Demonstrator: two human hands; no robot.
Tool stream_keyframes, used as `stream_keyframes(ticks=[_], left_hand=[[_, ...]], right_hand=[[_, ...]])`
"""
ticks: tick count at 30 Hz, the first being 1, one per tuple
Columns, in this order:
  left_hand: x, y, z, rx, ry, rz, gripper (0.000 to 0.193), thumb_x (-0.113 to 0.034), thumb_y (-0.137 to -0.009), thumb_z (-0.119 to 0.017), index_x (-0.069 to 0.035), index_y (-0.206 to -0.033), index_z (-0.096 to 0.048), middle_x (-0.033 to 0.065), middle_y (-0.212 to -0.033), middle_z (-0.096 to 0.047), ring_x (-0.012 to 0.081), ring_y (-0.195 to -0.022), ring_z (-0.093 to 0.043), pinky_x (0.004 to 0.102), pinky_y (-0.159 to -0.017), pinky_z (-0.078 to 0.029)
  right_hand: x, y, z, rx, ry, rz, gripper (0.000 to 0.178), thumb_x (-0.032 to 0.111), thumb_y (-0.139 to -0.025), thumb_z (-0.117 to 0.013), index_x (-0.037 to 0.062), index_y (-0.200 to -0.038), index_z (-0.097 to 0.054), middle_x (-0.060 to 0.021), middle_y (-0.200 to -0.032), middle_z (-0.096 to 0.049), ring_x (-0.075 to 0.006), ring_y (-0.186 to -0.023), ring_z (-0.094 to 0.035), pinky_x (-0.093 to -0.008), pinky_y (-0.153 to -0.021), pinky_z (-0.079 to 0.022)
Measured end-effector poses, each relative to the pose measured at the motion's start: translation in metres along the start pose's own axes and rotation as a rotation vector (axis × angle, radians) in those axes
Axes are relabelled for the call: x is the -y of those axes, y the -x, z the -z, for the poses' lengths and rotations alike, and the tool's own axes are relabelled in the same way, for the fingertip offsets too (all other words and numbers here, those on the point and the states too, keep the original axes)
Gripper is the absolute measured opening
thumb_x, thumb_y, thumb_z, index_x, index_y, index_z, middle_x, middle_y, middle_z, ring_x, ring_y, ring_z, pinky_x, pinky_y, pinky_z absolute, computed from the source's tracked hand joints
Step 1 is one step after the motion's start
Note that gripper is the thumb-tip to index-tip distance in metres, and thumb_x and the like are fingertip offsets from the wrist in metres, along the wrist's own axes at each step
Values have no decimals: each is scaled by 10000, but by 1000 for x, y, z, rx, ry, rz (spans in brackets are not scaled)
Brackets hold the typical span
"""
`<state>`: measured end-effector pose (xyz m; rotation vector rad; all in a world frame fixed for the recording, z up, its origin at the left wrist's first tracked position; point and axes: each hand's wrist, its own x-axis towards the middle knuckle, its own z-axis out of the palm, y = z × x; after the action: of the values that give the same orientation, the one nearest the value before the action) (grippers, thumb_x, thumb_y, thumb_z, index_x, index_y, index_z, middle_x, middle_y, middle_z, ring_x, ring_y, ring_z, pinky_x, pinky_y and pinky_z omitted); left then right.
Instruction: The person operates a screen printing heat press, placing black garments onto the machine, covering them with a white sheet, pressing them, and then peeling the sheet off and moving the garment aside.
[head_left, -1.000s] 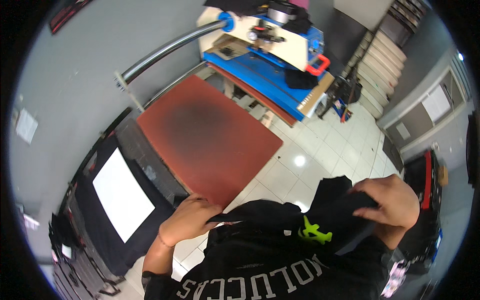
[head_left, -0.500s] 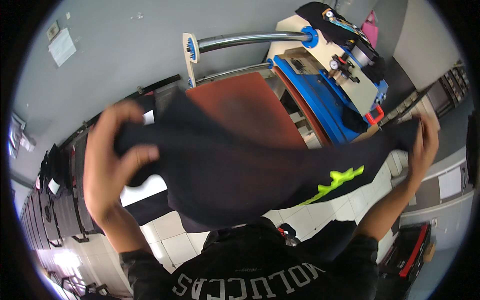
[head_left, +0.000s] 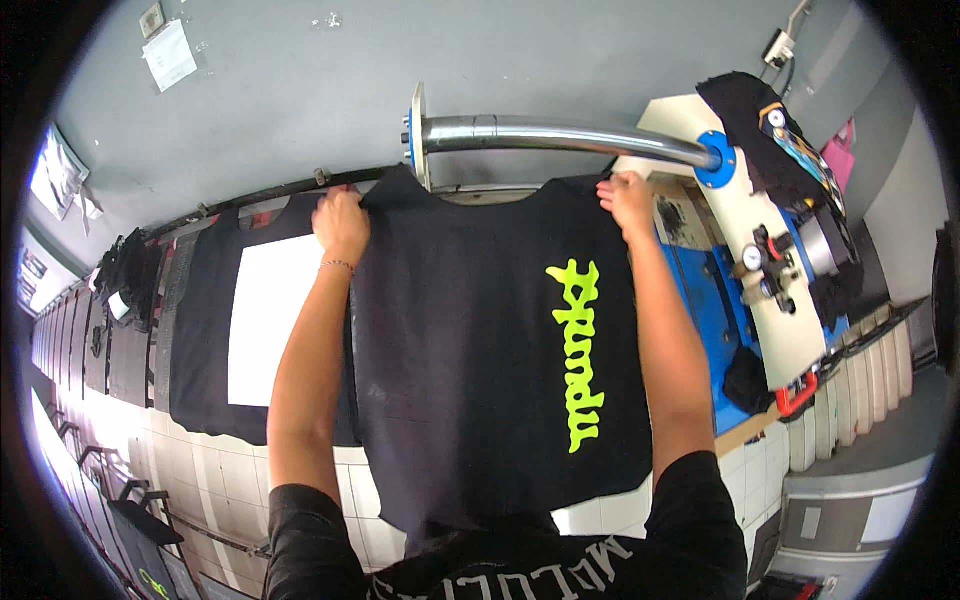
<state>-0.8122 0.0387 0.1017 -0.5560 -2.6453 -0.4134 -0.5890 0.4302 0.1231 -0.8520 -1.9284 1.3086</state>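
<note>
A black shirt panel hangs spread out between my hands, its curved neckline at the far end. Bright yellow-green lettering runs lengthwise down its right side. With my left hand I grip the panel's far left shoulder, fingers closed over the edge. My right hand pinches the far right shoulder corner beside the press. Beneath the cloth, the brownish-red platen seen earlier is hidden. Left of my left forearm lies another black panel with a white sheet on it.
A heat press with a blue body, gauge and red handle stands on the right. Its thick chrome bar crosses behind the panel along the grey wall. Dark garments are piled on the far-left rack.
The black panel, bunched and blurred before, is now stretched flat with its lettering fully showing. Both hands have moved away from me and closer together, to its far shoulders.
</note>
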Motion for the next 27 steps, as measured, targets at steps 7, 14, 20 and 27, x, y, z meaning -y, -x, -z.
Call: stream_keyframes(ticks=[7,14,20,27], left_hand=[[31,-21,-140,95,942,410,522,-252,-914,-657,-39,-1367,-509,231,-1182,-663,325,-1152,-633,399,-966,-496],[-20,115,-129,266,766,45,655,-226,-960,-592,35,-1494,-318,264,-1482,-423,371,-1407,-380,396,-1152,-316],[26,328,-18,213,802,436,373,-195,-1010,-524,41,-1297,-547,219,-1274,-603,348,-1211,-561,400,-1065,-403],[86,469,-54,417,1326,1307,405,-373,-1019,-540,10,-1130,-611,131,-1051,-668,242,-1013,-607,395,-910,-474]], right_hand=[[-95,-46,-81,292,43,238,518,177,-971,-515,-64,-1400,-354,-245,-1449,-490,-327,-1325,-506,-361,-1080,-391],[-146,32,-32,367,734,189,621,341,-959,-562,37,-1473,-394,-283,-1528,-332,-434,-1430,-296,-486,-1176,-254],[-148,236,89,275,412,-306,737,543,-1020,-377,-23,-1491,-335,-258,-1531,-356,-383,-1441,-312,-424,-1176,-260],[-200,380,180,263,-430,-1069,731,574,-1025,-357,-71,-1314,-541,-157,-1255,-636,-250,-1151,-612,-361,-1011,-457]])
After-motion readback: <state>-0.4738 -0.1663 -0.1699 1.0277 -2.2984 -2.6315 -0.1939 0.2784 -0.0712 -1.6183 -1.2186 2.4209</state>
